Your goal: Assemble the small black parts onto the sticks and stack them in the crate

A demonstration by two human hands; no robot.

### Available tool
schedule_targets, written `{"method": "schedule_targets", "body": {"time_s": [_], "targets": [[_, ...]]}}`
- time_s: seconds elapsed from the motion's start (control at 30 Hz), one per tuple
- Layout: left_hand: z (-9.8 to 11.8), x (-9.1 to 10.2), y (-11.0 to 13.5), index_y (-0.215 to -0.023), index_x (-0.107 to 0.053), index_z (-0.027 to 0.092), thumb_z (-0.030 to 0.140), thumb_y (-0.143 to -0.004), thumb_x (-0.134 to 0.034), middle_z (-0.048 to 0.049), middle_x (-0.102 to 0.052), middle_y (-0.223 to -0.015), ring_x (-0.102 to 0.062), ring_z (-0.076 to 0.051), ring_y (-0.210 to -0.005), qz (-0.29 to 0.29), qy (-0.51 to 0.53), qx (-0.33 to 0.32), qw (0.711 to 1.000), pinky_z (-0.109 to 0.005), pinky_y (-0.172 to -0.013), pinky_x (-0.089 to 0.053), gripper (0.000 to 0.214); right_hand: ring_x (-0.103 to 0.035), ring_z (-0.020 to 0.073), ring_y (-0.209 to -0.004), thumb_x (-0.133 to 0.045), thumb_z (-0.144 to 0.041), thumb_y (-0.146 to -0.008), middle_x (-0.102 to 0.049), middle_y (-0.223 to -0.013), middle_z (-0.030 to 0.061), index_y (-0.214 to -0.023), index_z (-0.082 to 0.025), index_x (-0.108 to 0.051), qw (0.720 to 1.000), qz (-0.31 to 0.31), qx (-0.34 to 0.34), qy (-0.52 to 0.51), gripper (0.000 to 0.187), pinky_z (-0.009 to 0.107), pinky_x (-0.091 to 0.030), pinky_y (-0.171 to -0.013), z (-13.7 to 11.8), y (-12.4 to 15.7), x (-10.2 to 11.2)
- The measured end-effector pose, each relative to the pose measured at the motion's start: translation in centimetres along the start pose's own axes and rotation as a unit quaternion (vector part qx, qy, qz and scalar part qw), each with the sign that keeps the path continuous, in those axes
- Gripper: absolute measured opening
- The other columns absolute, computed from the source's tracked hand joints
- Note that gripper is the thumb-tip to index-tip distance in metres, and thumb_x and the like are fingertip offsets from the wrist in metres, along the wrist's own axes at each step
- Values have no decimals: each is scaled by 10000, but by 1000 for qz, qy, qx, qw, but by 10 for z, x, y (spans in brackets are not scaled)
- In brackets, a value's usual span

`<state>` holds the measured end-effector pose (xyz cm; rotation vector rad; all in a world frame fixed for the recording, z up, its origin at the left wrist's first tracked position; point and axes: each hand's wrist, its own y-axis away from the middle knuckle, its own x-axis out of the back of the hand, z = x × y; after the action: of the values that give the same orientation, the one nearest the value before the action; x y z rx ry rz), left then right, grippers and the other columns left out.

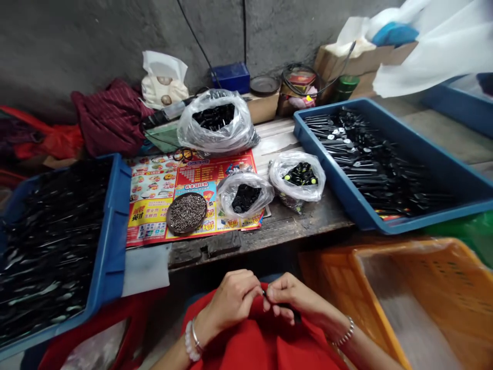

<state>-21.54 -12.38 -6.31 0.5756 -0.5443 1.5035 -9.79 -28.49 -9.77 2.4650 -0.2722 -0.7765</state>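
Above the red cloth over my lap, my left hand (pixel 236 295) and my right hand (pixel 290 293) meet with their fingers closed. Between them is a slim black part (pixel 296 314), mostly covered by the fingers. My right hand grips it, and its dark end sticks out below that palm. The left thumb and fingers pinch at its other end, where only a small dark bit shows. Its exact kind cannot be made out. In front of the hands, a round dish of small metal pins or rivets (pixel 187 213) rests on a printed flyer (pixel 150 205).
Plastic bags hold small black pieces (pixel 246 198), black-and-yellow pieces (pixel 300 173) and more black parts (pixel 214 117). A blue tray (pixel 327 180) of long black parts stands right, another blue tray (pixel 110 246) left. An orange crate (pixel 339 277) is beside my right arm. The wooden table edge (pixel 292 231) lies ahead.
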Motion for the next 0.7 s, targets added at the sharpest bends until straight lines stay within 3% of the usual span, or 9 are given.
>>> {"method": "schedule_targets", "body": {"time_s": [0.1,0.17,0.23,0.3,0.4,0.47,0.53,0.63,0.7], "targets": [[-3,2,-1,-734,-637,167,190,-937,-416,-46,-643,-696,-576,-157,-654,48,29,34,998,-253,-630,-404,301,-441,73,-375,-771,-565,-716,-589,-552,-2,-745,-111,-732,998,43,55,1,457,189,-334,-380,-4,1,-2],[-4,2,-3,-717,-635,162,203,-935,-427,-44,-650,-698,-578,-149,-642,88,64,66,992,-244,-619,-402,304,-522,97,-451,-846,-476,-677,-618,-622,-12,-912,-140,-752,992,69,103,-8,421,206,-411,-459,-9,5,0],[-3,1,-6,-696,-635,157,224,-937,-439,-39,-651,-682,-578,-142,-624,116,108,90,983,-236,-606,-402,318,-586,118,-564,-901,-382,-635,-673,-742,2,-1066,-188,-737,988,76,130,-32,500,230,-475,-570,-13,10,2],[0,1,-8,-675,-636,151,238,-940,-447,-32,-648,-654,-577,-137,-603,126,149,110,975,-229,-593,-406,337,-621,136,-663,-905,-354,-650,-709,-834,34,-1071,-199,-740,985,86,143,-49,477,245,-492,-656,-14,16,4],[5,6,-10,-697,-669,146,233,-939,-470,-27,-673,-657,-596,-136,-603,90,177,104,974,-223,-600,-425,326,-619,146,-675,-869,-409,-709,-703,-776,52,-965,-171,-763,972,142,166,-85,366,254,-488,-676,-10,19,5],[8,18,-15,-760,-703,149,220,-939,-490,-34,-708,-719,-626,-144,-657,59,164,72,982,-228,-647,-451,287,-594,140,-637,-865,-452,-704,-666,-710,38,-919,-162,-761,960,183,164,-133,376,252,-487,-652,-7,17,5],[7,38,-24,-836,-717,157,202,-938,-509,-44,-727,-795,-649,-157,-731,69,122,36,989,-243,-712,-473,236,-568,135,-616,-865,-490,-688,-614,-674,21,-871,-158,-752,953,208,150,-164,396,240,-478,-619,-4,14,5],[-2,73,-50,-906,-707,163,165,-931,-534,-62,-730,-877,-657,-188,-824,160,11,6,987,-295,-795,-488,176,-530,137,-613,-808,-581,-711,-561,-694,14,-764,-160,-712,953,224,156,-129,435,238,-457,-587,-3,10,5],[-14,92,-73,-910,-702,160,133,-921,-547,-71,-730,-898,-654,-211,-859,207,-74,-5,976,-339,-828,-493,158,-514,151,-633,-706,-608,-803,-550,-717,22,-713,-167,-676,958,211,190,-32,451,256,-444,-597,-10,10,4]]}}
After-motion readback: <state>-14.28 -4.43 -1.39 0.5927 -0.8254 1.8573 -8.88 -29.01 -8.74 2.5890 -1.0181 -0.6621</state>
